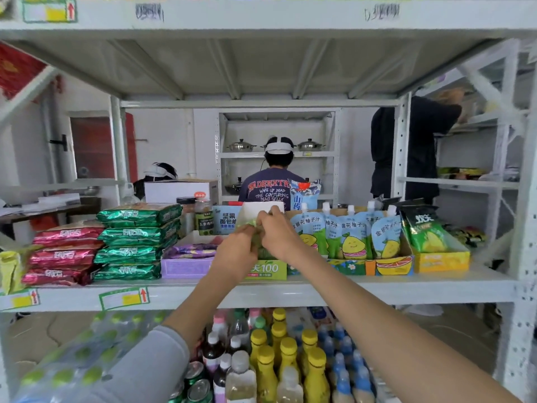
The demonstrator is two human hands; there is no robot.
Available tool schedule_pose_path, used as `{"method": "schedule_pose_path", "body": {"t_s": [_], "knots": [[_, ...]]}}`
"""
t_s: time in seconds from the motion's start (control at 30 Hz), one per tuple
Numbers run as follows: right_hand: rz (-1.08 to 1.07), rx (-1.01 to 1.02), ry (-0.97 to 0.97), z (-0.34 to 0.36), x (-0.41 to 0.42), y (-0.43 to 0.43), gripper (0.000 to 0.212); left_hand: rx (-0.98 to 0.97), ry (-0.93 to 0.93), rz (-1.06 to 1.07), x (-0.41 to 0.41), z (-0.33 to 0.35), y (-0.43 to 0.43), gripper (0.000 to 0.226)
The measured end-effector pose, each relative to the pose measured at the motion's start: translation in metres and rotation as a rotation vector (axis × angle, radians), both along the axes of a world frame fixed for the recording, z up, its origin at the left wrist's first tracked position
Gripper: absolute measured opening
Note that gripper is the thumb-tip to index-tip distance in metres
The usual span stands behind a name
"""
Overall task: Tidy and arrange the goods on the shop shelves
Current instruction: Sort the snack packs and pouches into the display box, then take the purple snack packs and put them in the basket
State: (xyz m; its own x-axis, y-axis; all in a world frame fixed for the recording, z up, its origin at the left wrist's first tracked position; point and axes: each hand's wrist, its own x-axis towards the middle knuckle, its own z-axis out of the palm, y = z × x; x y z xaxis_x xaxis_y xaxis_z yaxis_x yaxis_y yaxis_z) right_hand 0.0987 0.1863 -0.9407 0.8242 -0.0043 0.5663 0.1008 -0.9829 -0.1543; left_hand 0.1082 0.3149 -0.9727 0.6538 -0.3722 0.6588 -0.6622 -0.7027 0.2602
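Centre of frame, middle shelf. The person's left hand (236,254) and right hand (279,234) are close together, knuckles nearly meeting. Both seem to pinch a small pale-green crinkly packet (253,229) between them. The packet hangs just above an open green cardboard display box marked "100" (266,270), which sits at the front lip of the white metal shelf (334,287). The packet is blurred and its print is unreadable.

Judgement: the step looks like seating this packet in the green box.
- Lower it straight down, upright and face forward.
- Keep one hand on it until the box wall takes its weight.
- The wrapper looks soft, so use a light pinch and no pushing from above.

Edges:
- The green box is hemmed in. A lilac cardboard tray (186,267) is just beside it toward the left of the frame.
- The printed tray of blue-and-white spouted juice pouches (348,237) is just beside it toward the right.
- The pouch spouts stand near the right wrist, and a sideways sweep could tip them.

Room:
- Headroom is good, as the upper shelf is well above the hands.
- The shelf front is open, so the clean exit is straight back toward the body.
- Both forearms cross the shelf lip, with yellow-capped plastic bottles (279,344) on the lower shelf beneath them. Dropped elbows may knock these.
- The stacked green foil bags (136,239) at mid-left are well apart and of no concern.
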Motion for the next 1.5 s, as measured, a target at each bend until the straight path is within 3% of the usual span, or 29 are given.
{"method": "schedule_pose_path", "body": {"t_s": [0.2,0.47,0.9,1.23,1.5], "knots": [[0.054,-0.018,-0.118,0.003,-0.015,0.011,0.030,-0.134,-0.103,-0.012,0.002,0.001,0.009,0.040],[0.236,0.229,-0.372,0.006,-0.041,0.050,0.022,-0.494,-0.181,0.012,-0.025,0.021,0.025,0.024],[0.390,0.571,-0.720,-0.003,-0.167,0.019,0.027,-0.861,-0.133,-0.412,-0.154,0.026,-0.027,0.023],[0.566,0.643,-0.736,-0.004,-0.205,0.028,0.025,-0.967,-0.117,-0.612,-0.181,0.024,-0.023,0.026],[0.720,0.643,-0.606,-0.028,-0.163,0.052,0.026,-1.012,-0.053,-0.566,-0.150,0.002,0.021,0.026]]}}
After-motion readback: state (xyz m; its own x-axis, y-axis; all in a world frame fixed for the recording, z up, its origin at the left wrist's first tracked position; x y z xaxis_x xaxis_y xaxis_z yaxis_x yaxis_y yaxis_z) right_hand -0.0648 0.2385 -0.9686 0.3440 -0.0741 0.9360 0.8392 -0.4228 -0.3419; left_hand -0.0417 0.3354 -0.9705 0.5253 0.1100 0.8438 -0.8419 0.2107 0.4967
